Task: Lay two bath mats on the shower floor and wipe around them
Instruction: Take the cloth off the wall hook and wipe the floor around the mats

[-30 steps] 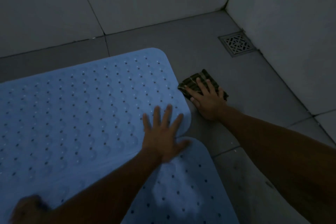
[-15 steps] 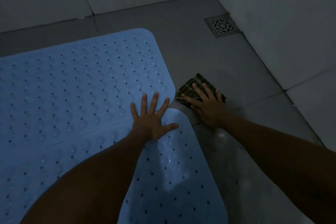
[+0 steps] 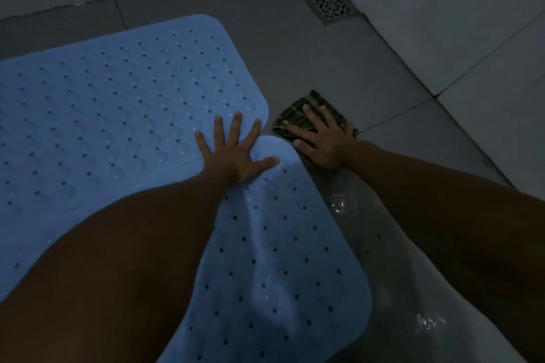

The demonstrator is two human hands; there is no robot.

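Two light blue perforated bath mats lie side by side on the grey tiled shower floor (image 3: 295, 47). The far mat (image 3: 124, 103) fills the left; the near mat (image 3: 277, 259) runs toward the bottom edge. My left hand (image 3: 236, 153) presses flat with spread fingers across the seam where the mats meet. To its right, my right hand (image 3: 320, 141) lies palm down on a dark folded striped cloth (image 3: 298, 115), which rests on the tiles just off the mats' corners.
A square metal drain grate (image 3: 331, 6) sits in the far right corner by the pale tiled walls (image 3: 442, 9). Wet glistening patches (image 3: 427, 321) show on the floor along the near mat's right edge.
The right hand and cloth have slid nearer along the floor, close to the mats' corners. The left hand has stayed flat on the seam. The view has shifted a little.
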